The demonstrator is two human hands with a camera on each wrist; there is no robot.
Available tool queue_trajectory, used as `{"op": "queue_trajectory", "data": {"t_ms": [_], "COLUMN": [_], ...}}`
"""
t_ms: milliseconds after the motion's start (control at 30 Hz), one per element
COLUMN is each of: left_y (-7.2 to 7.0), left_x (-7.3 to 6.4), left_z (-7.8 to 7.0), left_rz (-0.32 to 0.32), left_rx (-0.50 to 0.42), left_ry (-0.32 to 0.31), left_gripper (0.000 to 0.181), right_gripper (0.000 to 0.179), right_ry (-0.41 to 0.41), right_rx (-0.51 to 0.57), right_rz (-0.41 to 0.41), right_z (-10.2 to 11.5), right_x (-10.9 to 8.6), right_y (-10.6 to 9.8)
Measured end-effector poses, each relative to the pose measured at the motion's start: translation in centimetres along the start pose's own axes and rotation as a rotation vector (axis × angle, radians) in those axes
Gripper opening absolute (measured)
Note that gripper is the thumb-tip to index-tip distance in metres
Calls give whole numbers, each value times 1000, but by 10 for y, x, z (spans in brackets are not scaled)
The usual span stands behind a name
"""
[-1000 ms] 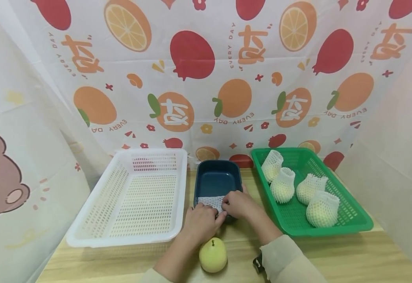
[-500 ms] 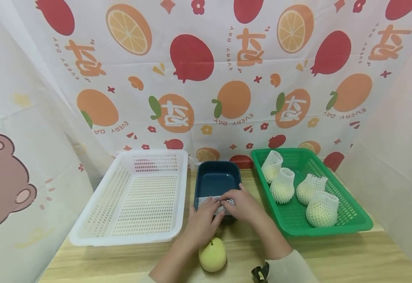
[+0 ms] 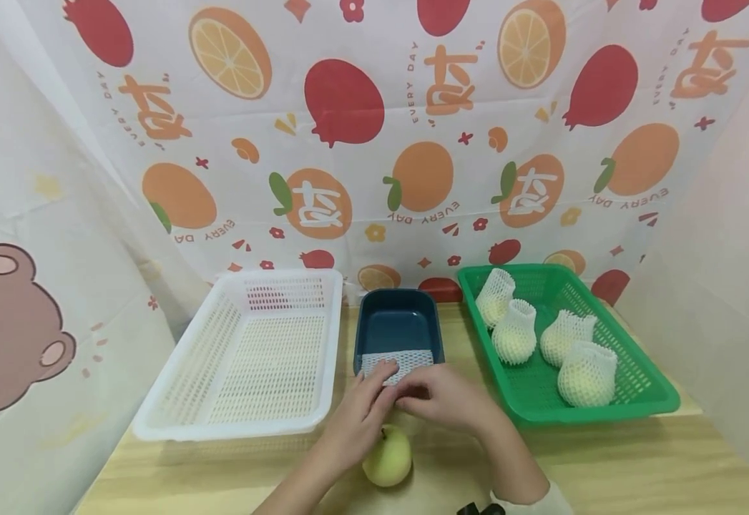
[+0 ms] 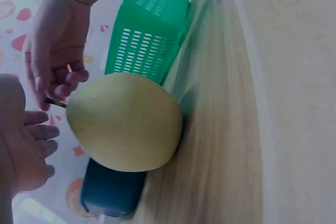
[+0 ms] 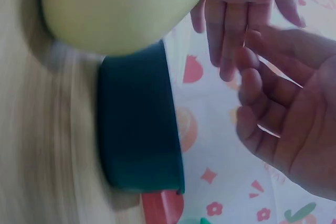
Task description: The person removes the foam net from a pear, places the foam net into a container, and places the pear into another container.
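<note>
In the head view a yellow-green pear [image 3: 387, 461] sits on the table, its dark stem [image 4: 55, 103] visible in the left wrist view. My left hand [image 3: 356, 415] is just above and behind the pear, its fingers extended. Beside it, my right hand [image 3: 451, 400] has loosely bent fingers around no visible object; the two hands' fingertips nearly meet. Behind them stands a dark blue box [image 3: 398, 322] with white foam net sleeves [image 3: 406, 360] lying flat in its near part. The hands partly cover the sleeves and the near rim.
To the left stands a white perforated basket [image 3: 232, 431] with nothing seen in it. A green basket [image 3: 606, 413] on the right holds several pears [image 3: 586, 375] in foam nets. A printed curtain [image 3: 348, 172] hangs behind.
Both hands have drawn back from the foam net sleeves in the blue box, toward the pear. The sleeves still lie in the box.
</note>
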State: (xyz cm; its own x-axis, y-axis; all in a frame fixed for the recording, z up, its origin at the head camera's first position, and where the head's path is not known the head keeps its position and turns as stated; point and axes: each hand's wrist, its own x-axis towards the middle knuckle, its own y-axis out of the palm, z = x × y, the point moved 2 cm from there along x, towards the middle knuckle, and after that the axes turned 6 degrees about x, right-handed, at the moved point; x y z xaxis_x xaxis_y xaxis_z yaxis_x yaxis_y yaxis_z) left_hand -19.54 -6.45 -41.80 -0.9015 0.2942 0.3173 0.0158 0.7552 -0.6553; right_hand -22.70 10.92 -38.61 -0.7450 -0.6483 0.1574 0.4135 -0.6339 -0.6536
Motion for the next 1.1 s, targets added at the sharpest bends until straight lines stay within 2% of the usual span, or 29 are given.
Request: {"op": "queue_trajectory", "data": {"t_ms": [133, 267, 367, 500, 600, 700, 900, 1100], "left_y": [-8, -11, -12, -12, -13, -16, -20, -18], "left_x": [-13, -22, -26, -29, -30, -31, -31, -31], "left_z": [-6, -6, -5, -3, 0, 1, 3, 5], "left_rz": [7, -38, -73, -85, -64, -37, 22, 87], "left_rx": [24, 63, 72, 90, 102, 106, 97, 60], "left_ry": [4, -9, 11, 68, 82, 63, 5, 18], "left_gripper": [43, 41, 37, 31, 30, 33, 47, 51], "right_gripper": [4, 8, 10, 16, 16, 14, 6, 5], "right_ry": [-8, -24, -37, -35, -47, -59, -54, -100], "right_rx": [63, 27, -31, -98, -128, -147, -116, -29], "right_rz": [145, 202, 192, 166, 163, 159, 138, 54], "right_z": [9, 13, 13, 12, 11, 11, 14, 19], "right_x": [0, 2, 4, 5, 6, 7, 4, 0], "right_y": [9, 20, 27, 31, 32, 32, 28, 17]}}
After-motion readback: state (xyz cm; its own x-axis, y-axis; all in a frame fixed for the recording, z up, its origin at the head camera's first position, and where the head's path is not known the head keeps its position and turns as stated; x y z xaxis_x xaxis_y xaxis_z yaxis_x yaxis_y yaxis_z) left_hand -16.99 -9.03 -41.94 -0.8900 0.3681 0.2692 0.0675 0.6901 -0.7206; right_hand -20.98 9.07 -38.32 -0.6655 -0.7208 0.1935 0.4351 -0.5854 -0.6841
